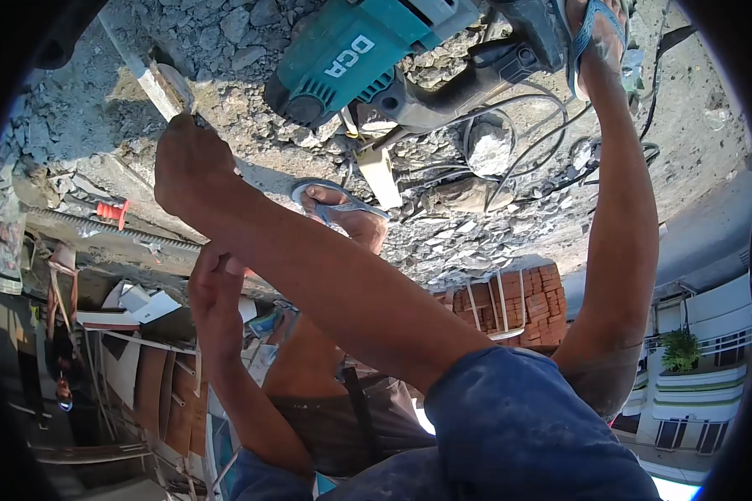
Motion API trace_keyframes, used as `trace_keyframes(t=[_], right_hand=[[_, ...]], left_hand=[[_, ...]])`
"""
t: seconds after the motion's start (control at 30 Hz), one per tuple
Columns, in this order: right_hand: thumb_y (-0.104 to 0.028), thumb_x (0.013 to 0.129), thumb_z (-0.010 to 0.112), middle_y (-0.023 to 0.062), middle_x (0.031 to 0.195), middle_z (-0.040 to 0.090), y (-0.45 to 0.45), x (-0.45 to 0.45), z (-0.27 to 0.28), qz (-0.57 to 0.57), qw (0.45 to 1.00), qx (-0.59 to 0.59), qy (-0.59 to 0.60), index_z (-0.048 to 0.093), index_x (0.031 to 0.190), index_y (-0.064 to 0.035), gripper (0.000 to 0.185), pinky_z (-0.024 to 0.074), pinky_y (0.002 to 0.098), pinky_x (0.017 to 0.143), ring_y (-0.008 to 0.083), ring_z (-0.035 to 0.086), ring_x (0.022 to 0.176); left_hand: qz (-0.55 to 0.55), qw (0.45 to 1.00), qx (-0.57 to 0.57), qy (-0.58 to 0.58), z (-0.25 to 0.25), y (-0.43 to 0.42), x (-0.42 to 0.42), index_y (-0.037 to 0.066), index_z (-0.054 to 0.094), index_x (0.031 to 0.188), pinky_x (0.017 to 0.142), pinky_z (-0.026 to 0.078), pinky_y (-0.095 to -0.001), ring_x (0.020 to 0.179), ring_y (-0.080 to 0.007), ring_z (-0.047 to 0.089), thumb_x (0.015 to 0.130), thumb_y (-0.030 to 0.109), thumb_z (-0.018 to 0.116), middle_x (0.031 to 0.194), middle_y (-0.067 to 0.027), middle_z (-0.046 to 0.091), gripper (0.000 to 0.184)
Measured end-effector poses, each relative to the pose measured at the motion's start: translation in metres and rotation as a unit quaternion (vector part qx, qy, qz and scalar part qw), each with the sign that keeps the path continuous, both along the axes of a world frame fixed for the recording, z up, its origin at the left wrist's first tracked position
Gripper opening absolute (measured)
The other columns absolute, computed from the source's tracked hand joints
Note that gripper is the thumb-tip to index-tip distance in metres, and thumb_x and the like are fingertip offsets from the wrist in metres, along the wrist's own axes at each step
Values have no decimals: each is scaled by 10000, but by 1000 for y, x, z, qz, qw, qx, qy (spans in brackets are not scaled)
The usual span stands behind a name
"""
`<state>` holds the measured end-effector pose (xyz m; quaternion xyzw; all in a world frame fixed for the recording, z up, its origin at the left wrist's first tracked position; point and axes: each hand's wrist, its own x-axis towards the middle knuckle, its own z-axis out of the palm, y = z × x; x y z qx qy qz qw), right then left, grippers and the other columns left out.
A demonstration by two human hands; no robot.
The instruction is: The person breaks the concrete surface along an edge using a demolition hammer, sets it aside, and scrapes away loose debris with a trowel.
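My right hand (196, 163) is closed around the lower end of a pale, dusty flat-sided bar (154, 83), which slants up to the left over broken concrete. Nearer my body, my left hand (217, 288) has its fingers curled in. A bit of red shows beside it, but what it holds, if anything, cannot be made out. A teal DCA power tool (351, 63) with a black handle lies on the rubble ahead, apart from both hands. A pale wedge-shaped piece (382, 175) lies below it.
Broken concrete (451, 238) surrounds my sandalled feet (342, 209). A black cable (551, 138) loops by the tool. A red piece (113, 213) lies near a long ridged rod (125, 230). Stacked bricks (526, 305) and wooden boards (175, 401) stand beyond; a person (63, 367) is at far left.
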<state>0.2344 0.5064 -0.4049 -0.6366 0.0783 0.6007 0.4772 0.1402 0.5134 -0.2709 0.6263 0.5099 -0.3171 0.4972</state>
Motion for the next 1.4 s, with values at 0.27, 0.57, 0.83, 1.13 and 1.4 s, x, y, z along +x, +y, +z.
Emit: trace_keyframes(t=[0.27, 0.57, 0.83, 1.13, 1.4], right_hand=[[-149, 702, 772, 163, 1090, 648, 27, 7, -16, 143, 990, 9, 10, 453, 1267, 114, 700, 575, 349, 546, 239, 700, 903], [-200, 774, 740, 121, 922, 683, 33, -27, -4, 226, 973, 30, 18, 434, 1340, 53, 692, 580, 309, 654, 224, 697, 817], [-224, 723, 760, 170, 803, 650, -15, -25, 26, 118, 993, 25, -1, 382, 1244, 214, 779, 536, 275, 445, 201, 694, 686], [-180, 711, 776, 239, 949, 664, 3, -135, -3, 314, 917, 170, 175, 328, 1286, 223, 833, 579, 368, 559, 330, 699, 865], [-206, 790, 702, 169, 826, 677, 24, -76, 1, 97, 993, -57, -45, 517, 1119, 109, 492, 561, 338, 559, 252, 692, 677]], left_hand=[[31, 999, 30, 26, -5, 10, 2, -40, 575, 1135, 866, 422, -267, 925, -102, 547, 960, 178, 548, 996, -49, 617, 281], [38, 996, 73, 23, -3, 24, -6, -5, 589, 1154, 811, 425, -256, 902, -77, 552, 951, 193, 594, 995, -26, 643, 284], [-14, 995, 91, 29, 7, 40, -23, -11, 638, 1000, 803, 440, -253, 873, -79, 573, 939, 115, 591, 929, -27, 651, 147], [-31, 998, 42, 45, 17, 36, -18, -19, 635, 997, 807, 465, -284, 816, -127, 608, 944, 134, 567, 831, -42, 655, 175], [63, 989, 69, -114, 35, 20, -34, -28, 559, 1098, 883, 472, -334, 894, -173, 620, 979, 123, 504, 900, -95, 649, 200]])
